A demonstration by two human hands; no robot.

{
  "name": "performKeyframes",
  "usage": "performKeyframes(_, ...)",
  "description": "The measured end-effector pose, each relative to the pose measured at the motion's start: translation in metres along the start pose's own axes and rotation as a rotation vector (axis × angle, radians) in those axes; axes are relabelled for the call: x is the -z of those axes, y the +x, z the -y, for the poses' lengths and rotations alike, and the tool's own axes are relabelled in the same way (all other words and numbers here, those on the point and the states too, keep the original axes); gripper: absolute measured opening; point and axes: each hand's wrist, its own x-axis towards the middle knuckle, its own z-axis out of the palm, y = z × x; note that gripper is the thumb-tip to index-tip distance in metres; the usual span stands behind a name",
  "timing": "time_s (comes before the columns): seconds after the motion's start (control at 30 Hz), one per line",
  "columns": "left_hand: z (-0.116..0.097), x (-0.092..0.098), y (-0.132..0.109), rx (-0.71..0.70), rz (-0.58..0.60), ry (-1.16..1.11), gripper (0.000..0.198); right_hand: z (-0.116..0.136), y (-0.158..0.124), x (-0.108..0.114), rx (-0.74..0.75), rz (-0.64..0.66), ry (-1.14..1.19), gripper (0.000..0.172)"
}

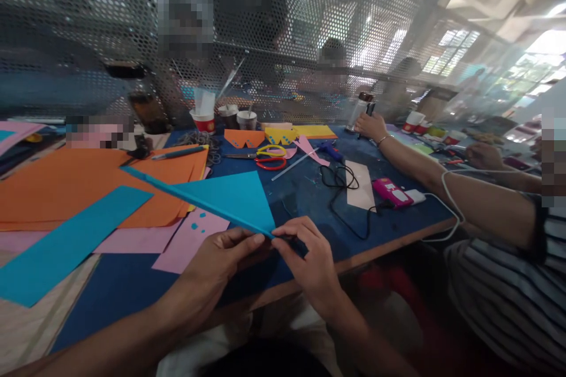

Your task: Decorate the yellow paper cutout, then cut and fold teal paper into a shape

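A long, narrow blue paper strip (198, 202), folded or rolled, runs from the orange sheets to my fingers near the table's front edge. My left hand (221, 256) pinches it close to its near end. Right at that end, my right hand (308, 256) also has thumb and fingers closed on the strip. Behind it lies a blue paper sheet (241, 191) with a pointed corner. A wide blue paper strip (79, 244) rests across the orange paper (79, 182) on the left. Under my left hand's side is pink paper (190, 241) with small blue scraps.
Scissors (269, 156) with yellow and red handles lie beyond the blue sheet. A glue gun (331, 150), a black cable (345, 221) and a pink power strip (392, 192) are to the right. A co-worker's arm (411, 159) reaches toward a bottle (359, 113). Paper cups (203, 121) stand behind.
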Motion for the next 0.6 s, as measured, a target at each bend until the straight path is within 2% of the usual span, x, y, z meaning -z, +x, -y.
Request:
performKeyframes(0.23,-0.008,-0.005,-0.004,-0.036,-0.005,-0.020,0.030,0.002,-0.001,-0.007,0.003,-0.039,-0.016,0.015)
performKeyframes(0.6,-0.013,0.004,0.001,-0.028,-0.014,-0.064,0.033,0.001,0.006,-0.008,-0.093,0.053,0.074,0.009)
